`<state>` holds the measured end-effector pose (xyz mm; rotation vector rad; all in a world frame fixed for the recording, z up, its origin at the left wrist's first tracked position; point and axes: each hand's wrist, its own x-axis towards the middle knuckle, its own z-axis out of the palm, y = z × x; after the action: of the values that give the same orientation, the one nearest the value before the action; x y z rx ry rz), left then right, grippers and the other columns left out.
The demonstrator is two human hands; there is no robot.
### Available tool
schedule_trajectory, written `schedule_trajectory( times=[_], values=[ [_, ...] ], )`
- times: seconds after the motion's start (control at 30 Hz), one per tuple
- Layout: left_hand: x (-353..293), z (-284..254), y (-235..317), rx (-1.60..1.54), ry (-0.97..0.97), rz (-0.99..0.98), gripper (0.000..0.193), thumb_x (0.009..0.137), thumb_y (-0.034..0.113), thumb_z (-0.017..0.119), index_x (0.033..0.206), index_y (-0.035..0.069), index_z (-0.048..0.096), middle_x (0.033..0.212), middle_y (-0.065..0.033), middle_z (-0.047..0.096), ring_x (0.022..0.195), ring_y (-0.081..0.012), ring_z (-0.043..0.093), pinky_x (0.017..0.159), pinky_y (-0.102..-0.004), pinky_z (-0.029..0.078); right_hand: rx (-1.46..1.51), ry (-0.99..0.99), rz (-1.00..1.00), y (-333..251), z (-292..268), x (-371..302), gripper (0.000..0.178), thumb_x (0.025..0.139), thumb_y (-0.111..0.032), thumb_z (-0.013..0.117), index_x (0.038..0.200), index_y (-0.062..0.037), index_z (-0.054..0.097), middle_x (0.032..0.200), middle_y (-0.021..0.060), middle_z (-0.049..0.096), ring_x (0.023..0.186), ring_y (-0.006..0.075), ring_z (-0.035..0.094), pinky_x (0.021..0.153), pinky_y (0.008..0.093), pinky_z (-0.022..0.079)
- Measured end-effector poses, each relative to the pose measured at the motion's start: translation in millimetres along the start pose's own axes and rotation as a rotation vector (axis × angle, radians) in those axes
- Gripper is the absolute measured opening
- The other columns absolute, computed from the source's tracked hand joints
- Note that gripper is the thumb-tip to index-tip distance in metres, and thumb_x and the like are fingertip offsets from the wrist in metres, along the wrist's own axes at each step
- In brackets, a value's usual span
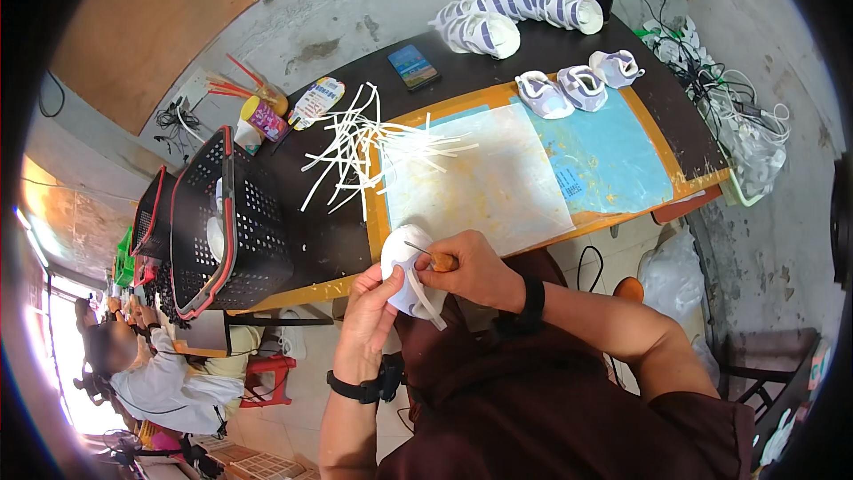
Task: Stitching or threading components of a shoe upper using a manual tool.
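Note:
In my left hand (366, 304), a small white and lavender baby shoe (402, 247) is gripped at its side, just off the table's front edge. My right hand (480, 274) is closed around an awl (443, 262) with a wooden handle, its thin metal tip lying against the shoe. A flat white strip (430, 306) runs down from the shoe below my right fingers; whether it is threaded through is hidden. Beyond my hands, a loose pile of similar white strips (360, 147) lies on the table. Three finished-looking baby shoes (582, 87) stand at the right back.
A pale worn sheet (480, 187) and a blue sheet (613, 160) cover the dark table (311, 253). Stacked shoes (484, 34) and a phone (413, 67) lie farther back. A black basket (253, 244) stands left; another person (169, 373) sits beyond it.

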<state>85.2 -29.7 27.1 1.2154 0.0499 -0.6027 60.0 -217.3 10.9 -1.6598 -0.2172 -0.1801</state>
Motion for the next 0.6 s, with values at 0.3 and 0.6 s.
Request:
schedule_trajectory(
  times=[0.3,0.6],
  values=[
    [-3,4,0,0.098,-0.005,0.038,0.023,0.091,0.017,0.063,0.108,0.002,0.066,0.097,-0.0067,0.069,0.086,-0.0115,0.065,0.08,-0.0265,0.051,0.011,-0.215,0.008,14,-10,10,0.031,0.076,-0.011,0.07,0.06,0.0014,0.047,0.052,0.0001,0.036,0.053,0.0062,0.034,0.048,0.0277,0.031],
    [-4,-4,5,0.037,0.02,0.064,0.02,0.089,0.013,0.065,0.106,0.001,0.067,0.094,-0.0062,0.069,0.078,-0.011,0.065,0.07,-0.0245,0.053,0.523,-0.613,0.519,4,-38,26,0.011,0.08,-0.007,0.065,0.071,-0.0002,0.064,0.05,-0.0046,0.045,0.041,0.0017,0.035,0.04,0.0202,0.023]
  ],
)
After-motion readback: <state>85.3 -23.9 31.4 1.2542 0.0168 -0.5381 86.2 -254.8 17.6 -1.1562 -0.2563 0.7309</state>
